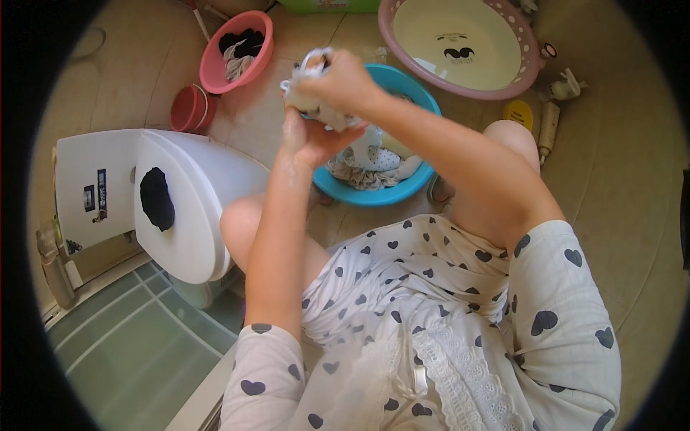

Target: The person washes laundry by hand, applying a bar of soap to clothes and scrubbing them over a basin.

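Beige tiled floor (611, 208) fills most of my head view, with grey-green tiles (144, 352) at the lower left. I have both bare hands up over the upper left rim of a round bright-blue plastic basin (381, 196). Right hand (341, 80): fingers curled round the top of a white cloth bundle (320, 111) with dark marks. Left hand (307, 140): cupped under the same bundle, thumb at its left side, fingers stretched right along its underside. Bundle is blurred; I can't tell which garment. Inside the blue basin I get a heap of pale clothes (374, 169), one piece dark-dotted, toward the near rim.

Rest of the floor: wide mauve plastic basin (496, 92) with white-dotted rim, past the blue one's upper right edge. Pink plastic basin (267, 43), upper left, carrying black and pale cloths (246, 44); red plastic bucket (188, 109) just beside its lower rim. White toilet (194, 237) at left, black cloth (157, 199) lying near the lid's left edge. Yellow oval object (519, 113) near the mauve basin's lower right rim.
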`<act>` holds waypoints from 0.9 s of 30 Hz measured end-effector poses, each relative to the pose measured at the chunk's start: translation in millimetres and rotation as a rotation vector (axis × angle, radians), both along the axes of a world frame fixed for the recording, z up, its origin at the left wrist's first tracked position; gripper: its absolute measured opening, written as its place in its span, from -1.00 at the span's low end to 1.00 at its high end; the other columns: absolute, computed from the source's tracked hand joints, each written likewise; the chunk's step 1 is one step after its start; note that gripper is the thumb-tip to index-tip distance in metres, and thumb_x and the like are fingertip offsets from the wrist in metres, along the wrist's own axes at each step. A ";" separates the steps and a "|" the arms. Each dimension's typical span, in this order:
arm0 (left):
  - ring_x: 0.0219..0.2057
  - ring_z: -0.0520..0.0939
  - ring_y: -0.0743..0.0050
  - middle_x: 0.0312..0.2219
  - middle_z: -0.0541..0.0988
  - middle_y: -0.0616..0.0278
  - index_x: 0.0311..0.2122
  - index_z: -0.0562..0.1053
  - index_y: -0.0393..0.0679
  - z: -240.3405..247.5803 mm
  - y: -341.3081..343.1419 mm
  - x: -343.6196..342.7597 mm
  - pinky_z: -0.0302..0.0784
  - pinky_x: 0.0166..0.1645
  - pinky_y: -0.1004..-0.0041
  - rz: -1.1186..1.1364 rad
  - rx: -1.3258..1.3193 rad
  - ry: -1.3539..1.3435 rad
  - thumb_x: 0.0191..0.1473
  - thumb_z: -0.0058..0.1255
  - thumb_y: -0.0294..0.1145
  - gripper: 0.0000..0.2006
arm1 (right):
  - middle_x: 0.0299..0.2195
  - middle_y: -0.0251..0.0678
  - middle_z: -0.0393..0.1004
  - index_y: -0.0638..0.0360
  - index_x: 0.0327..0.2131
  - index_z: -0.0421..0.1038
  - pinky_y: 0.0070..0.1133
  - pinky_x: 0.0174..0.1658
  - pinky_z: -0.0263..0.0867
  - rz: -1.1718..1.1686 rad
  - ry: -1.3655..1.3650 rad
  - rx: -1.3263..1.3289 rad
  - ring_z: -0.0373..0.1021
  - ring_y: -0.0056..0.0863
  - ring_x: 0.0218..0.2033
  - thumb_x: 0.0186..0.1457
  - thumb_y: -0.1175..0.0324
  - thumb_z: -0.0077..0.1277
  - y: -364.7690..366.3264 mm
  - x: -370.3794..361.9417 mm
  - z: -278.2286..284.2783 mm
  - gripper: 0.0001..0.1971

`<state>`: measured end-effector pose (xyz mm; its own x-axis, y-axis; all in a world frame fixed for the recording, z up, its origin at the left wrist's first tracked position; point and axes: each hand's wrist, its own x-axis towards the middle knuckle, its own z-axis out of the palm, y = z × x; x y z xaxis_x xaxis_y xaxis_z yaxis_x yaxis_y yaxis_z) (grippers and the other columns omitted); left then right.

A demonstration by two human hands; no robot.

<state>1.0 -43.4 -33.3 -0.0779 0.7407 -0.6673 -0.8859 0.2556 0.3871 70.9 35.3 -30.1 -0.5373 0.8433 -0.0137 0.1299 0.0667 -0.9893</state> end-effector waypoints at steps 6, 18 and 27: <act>-0.05 0.38 0.34 -0.14 0.40 0.20 0.01 0.22 -0.02 -39.7 -13.3 -22.5 0.11 0.15 0.32 -0.274 0.741 0.192 -0.09 -0.12 0.04 -0.44 | -0.55 -0.14 0.44 0.16 -0.52 0.46 -0.38 -0.37 0.30 0.244 -0.067 0.583 0.39 -0.14 -0.48 -0.33 0.31 0.00 -84.5 15.4 26.0 -0.79; -0.08 0.30 0.33 -0.15 0.32 0.24 -0.12 0.26 -0.07 -68.6 -0.9 -29.0 0.17 0.03 0.31 -0.041 0.842 -0.182 0.08 -0.34 -0.13 -0.67 | -0.48 -0.06 0.44 0.15 -0.49 0.46 -0.42 -0.26 0.28 -0.276 -0.048 0.818 0.36 -0.11 -0.40 -0.34 0.20 0.00 -79.9 -14.7 -2.7 -0.71; -0.25 0.45 0.43 -0.25 0.42 0.25 -0.13 0.31 -0.05 -41.4 -25.9 -25.6 0.39 -0.14 0.42 0.143 0.371 0.156 0.07 -0.26 -0.13 -0.69 | -0.45 -0.04 0.44 0.08 -0.55 0.48 -0.38 -0.17 0.23 -0.049 0.062 0.335 0.31 -0.15 -0.18 -0.35 0.27 0.01 -75.7 -30.7 -4.0 -0.81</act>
